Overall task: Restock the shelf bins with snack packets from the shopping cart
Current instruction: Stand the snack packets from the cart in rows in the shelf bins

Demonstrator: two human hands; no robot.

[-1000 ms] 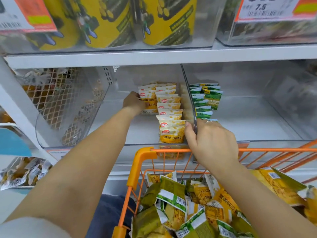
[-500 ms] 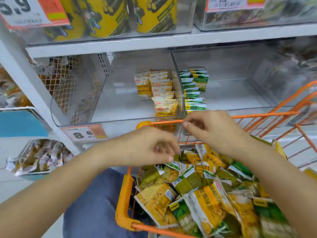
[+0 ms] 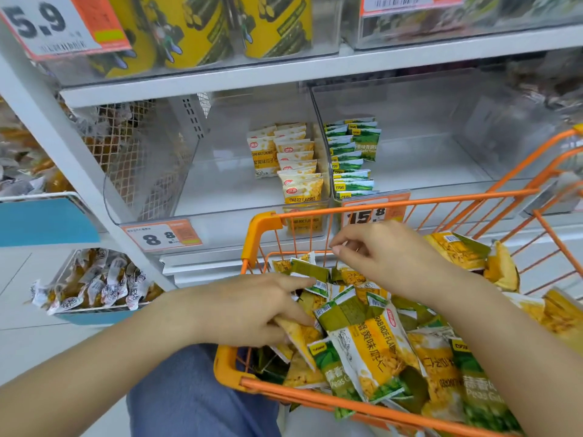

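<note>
- Clear shelf bins (image 3: 220,197), upper centre, sit behind your orange cart (image 3: 262,225).
- Your left hand (image 3: 249,310) pinches a yellow packet (image 3: 296,334).
- Your right hand (image 3: 385,257) hovers loosely curled, holding nothing.

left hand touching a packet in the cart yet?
Touching. The head view shows the left hand down in the orange cart, its fingers lying on a yellow packet with the thumb beneath it.
</note>
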